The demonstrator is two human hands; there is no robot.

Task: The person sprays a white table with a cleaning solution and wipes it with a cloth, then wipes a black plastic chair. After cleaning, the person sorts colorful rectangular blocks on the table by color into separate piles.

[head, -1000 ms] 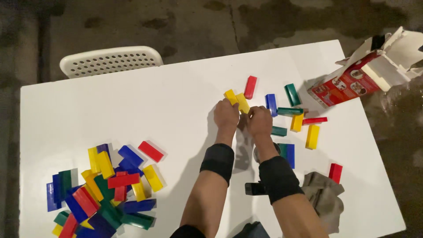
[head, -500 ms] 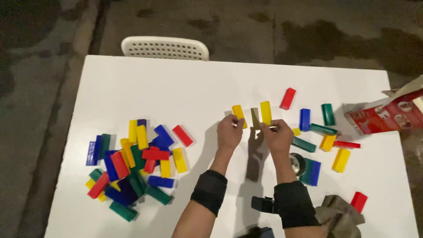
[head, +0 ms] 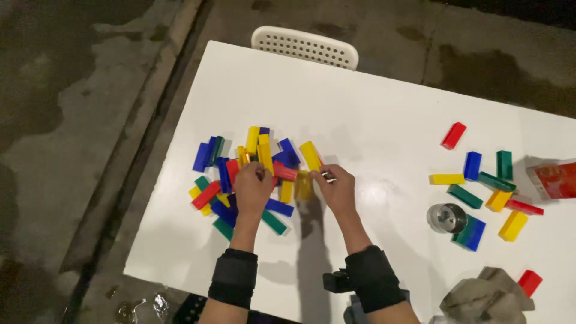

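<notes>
Just one view here, head-mounted, looking steeply down from above the near edge of the white bench [head: 372,108]. Mid-range: both forearms come up from the bottom, wet concrete floor [head: 72,120] visible left and beyond.

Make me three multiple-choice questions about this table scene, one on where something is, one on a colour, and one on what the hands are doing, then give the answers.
1. Where does the small round metal tin sit?
A. Inside the big block pile
B. Among the scattered blocks to the person's right
C. On the chair

2. What colour is the lone block lying farthest up the table on that side?
A. Red
B. Green
C. Yellow

3. What are the two hands doing?
A. Resting flat on bare table
B. Holding the cloth
C. Working at the block pile

Answers: B, the tin lies beside a green and blue block; A, it is plainly red; C, the left hand and right hand are both at the pile of coloured blocks.
</notes>
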